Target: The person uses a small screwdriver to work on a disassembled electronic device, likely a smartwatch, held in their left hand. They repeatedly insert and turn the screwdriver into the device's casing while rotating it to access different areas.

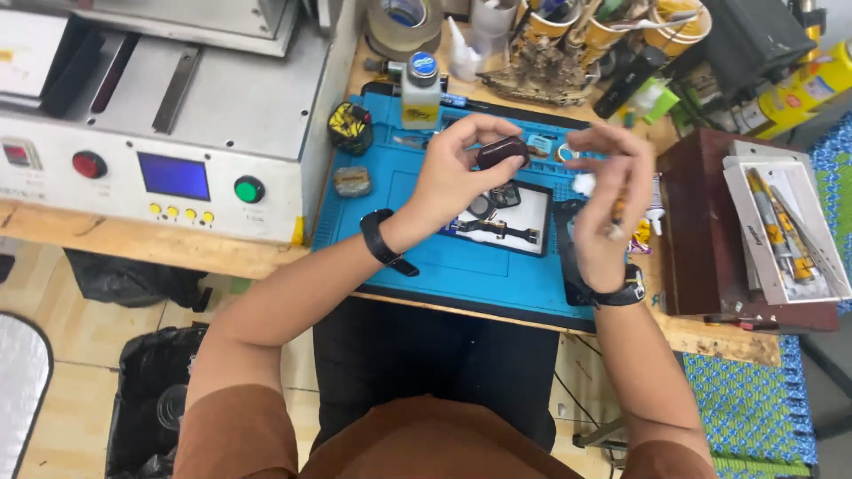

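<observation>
Head view shows the left hand [453, 173] holding a small dark watch body [502, 152] above the blue mat [417, 257]. Right hand [608, 200] pinches a white wad [583, 184] nearby.

Brightness: even, soft daylight-like light across the whole frame, no dim corners.
Shadows: faint and short; a soft one under the left hand [457, 173] on the blue mat [399, 239].
Glare: mild sheen on the metal machine [204, 98] at upper left; the pale panel at the lower left edge is nearly washed out.
Blur: the right hand [608, 191] is smeared at the fingers; the dark object [502, 151] is soft.
Distortion: wide-angle bending, table edges slant toward the frame borders.
Focus: clutter along the top edge lacks fine detail.
</observation>
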